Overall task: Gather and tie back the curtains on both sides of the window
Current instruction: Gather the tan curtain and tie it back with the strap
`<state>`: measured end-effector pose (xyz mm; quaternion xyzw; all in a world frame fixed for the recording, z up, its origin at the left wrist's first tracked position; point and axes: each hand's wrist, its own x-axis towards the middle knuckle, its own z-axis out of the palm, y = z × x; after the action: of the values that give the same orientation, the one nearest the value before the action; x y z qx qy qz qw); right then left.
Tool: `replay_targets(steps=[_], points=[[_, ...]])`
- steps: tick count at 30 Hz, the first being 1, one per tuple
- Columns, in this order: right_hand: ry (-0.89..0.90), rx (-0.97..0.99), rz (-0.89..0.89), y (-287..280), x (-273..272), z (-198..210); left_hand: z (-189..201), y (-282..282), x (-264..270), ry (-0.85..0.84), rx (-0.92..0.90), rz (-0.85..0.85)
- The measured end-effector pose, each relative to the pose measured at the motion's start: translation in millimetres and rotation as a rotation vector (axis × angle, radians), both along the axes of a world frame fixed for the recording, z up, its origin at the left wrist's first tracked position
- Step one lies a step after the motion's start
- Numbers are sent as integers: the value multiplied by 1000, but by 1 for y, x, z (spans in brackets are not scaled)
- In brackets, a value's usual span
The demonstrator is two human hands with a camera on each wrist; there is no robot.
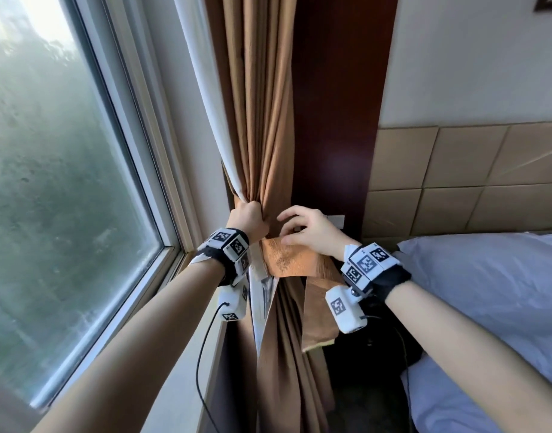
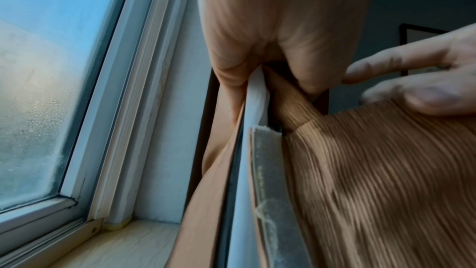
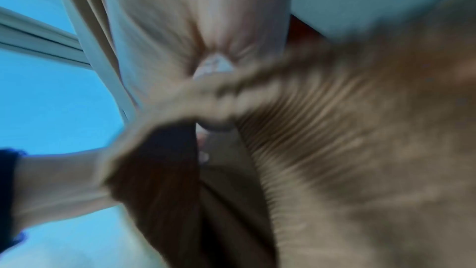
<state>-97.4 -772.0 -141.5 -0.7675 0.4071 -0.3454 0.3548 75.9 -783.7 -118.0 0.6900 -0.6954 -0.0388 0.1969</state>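
The brown curtain (image 1: 262, 120) with its white lining (image 1: 206, 98) hangs bunched beside the window. My left hand (image 1: 251, 214) grips the gathered folds in a fist; the left wrist view shows this hand (image 2: 283, 27) closed over the cloth. A ribbed orange tie-back band (image 1: 287, 260) wraps across the bundle just below that fist, its free end hanging down. A fuzzy fastening strip (image 2: 268, 170) lines the band's (image 2: 373, 170) edge. My right hand (image 1: 299, 229) has spread fingers (image 2: 425, 99) lying on the band's top edge. The right wrist view is blurred, showing the band (image 3: 335, 129) and my left forearm (image 3: 59, 186).
The fogged window (image 1: 65, 182) and its sill (image 2: 128, 242) are on the left. A dark wood panel (image 1: 337, 104) stands behind the curtain, with a small white plate (image 1: 335, 219) on it. A padded headboard (image 1: 455, 182) and a bed pillow (image 1: 487, 292) lie close on the right.
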Motion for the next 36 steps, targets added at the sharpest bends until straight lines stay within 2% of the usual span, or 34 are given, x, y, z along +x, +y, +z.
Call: replay_targets(steps=[4, 6, 11, 16, 18, 21, 24, 27, 31, 34, 36], points=[[526, -65, -15, -20, -27, 12, -3, -3, 2, -30, -28, 5], [609, -87, -30, -31, -42, 15, -3, -2, 4, -30, -36, 11], [634, -167, -193, -63, -72, 14, -3, -3, 2, -21, -25, 43], [682, -376, -430, -107, -76, -1, 0, -1, -3, -26, -9, 61], [674, -355, -438, -127, -77, -6, 0, -1, -4, -11, -7, 72], [777, -341, -408, -146, -67, -11, 2, 0, -5, 2, -6, 77], [844, -400, -412, -174, -48, -18, 2, 1, -6, 4, -7, 99], [829, -466, -453, -192, -27, -26, 1, -1, -5, 11, -13, 125], [729, -316, -389, -201, -5, -30, 3, -8, -3, 19, -13, 160], [671, -55, -233, -210, 3, -33, 2, -11, 1, 28, 3, 195], [491, 96, -235, -217, 2, -35, 1, -13, 4, 36, 7, 212]])
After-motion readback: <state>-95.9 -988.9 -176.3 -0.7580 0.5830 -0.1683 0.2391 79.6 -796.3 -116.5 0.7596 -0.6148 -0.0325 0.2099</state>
